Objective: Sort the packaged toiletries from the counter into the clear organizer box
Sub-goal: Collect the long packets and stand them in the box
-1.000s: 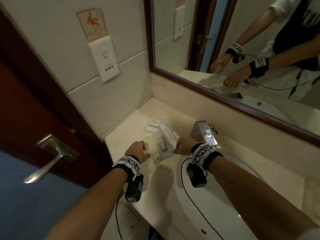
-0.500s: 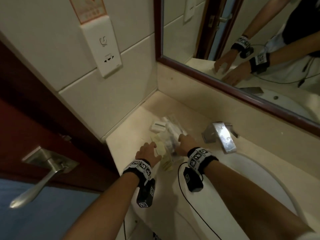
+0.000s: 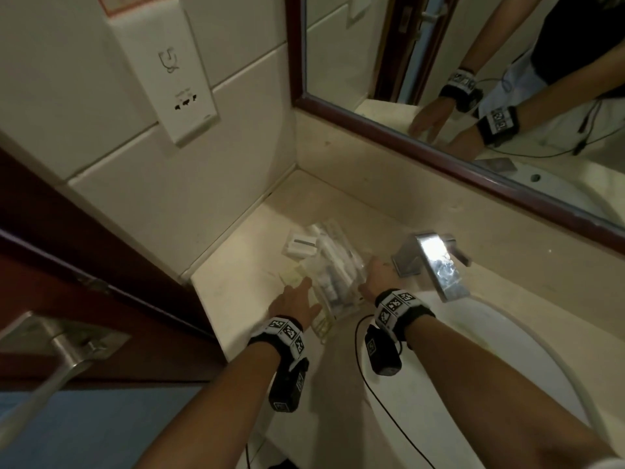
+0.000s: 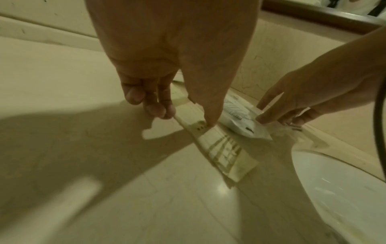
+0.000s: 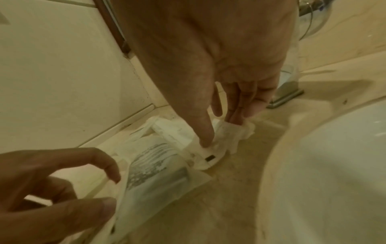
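Two hands were seen working one pile of packets on the counter (image 3: pixel 236 292), in the corner left of the tap (image 3: pixel 436 265). Left to right:

- Door handle (image 3: pixel 50 353) at far left, wall socket (image 3: pixel 182 96) above; neither involved.
- Left hand (image 3: pixel 294 301): fingers curled down and thumb set against a flat printed packet (image 4: pixel 219 148). It looked like a pinch on the packet's edge, probably to peel it off the counter. Whether it was actually lifted cannot be told.
- Small white box (image 3: pixel 302 247) lay loose at the back of the pile, untouched.
- Clear box (image 3: pixel 338 275): it sat in the middle of the pile, packets visible through its walls. Which packets were inside and which beside could not be told.
- Right hand (image 3: pixel 378 274): thumb pressed onto a white crinkled packet (image 5: pixel 208 148), fingers behind it, narrow grip, likely holding it steady or gathering it.
- Sink (image 3: pixel 507 384) at right, nothing in it.

Sorting was judged partly done.
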Action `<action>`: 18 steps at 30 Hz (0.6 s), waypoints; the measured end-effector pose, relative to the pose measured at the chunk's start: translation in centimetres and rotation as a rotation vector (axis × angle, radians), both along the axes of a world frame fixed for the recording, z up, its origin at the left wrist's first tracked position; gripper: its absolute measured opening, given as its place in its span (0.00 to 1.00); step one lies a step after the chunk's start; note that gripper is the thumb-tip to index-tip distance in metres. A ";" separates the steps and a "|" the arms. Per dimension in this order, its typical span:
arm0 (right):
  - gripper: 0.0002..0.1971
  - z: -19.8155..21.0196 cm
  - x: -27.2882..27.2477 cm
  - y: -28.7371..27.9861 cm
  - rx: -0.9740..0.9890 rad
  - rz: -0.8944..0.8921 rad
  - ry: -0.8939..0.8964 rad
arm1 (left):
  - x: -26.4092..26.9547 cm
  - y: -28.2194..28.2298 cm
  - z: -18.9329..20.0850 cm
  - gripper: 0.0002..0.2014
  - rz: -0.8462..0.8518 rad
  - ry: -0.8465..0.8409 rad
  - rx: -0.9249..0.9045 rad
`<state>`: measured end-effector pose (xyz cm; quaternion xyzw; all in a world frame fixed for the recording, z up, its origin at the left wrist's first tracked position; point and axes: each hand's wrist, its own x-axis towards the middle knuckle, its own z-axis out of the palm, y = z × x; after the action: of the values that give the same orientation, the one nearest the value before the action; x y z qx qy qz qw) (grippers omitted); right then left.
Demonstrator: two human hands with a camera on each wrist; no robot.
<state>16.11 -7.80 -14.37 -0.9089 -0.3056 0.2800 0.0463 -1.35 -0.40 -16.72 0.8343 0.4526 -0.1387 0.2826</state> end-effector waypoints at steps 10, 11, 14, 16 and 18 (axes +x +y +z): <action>0.17 1.3 0.5 -0.5 0.001 -0.004 0.075 | -0.8 0.9 1.7 0.23 0.234 -0.097 -0.048; 0.18 1.8 0.4 -0.7 0.027 -0.014 0.070 | -1.1 1.0 1.8 0.22 0.247 -0.098 -0.054; 0.17 3.4 0.4 -1.3 0.118 -0.030 0.061 | -1.7 1.1 2.8 0.25 0.292 -0.145 -0.034; 0.15 4.7 0.4 -1.6 0.159 -0.028 0.070 | -1.7 0.9 4.0 0.26 0.309 -0.217 -0.003; 0.12 6.1 0.5 -2.2 0.188 -0.017 0.095 | -1.2 0.8 5.5 0.26 0.326 -0.282 0.010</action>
<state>16.60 -9.98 -8.25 -0.8887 -0.3205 0.2925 0.1484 -2.59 0.39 -11.24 0.7625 0.5382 0.0293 0.3579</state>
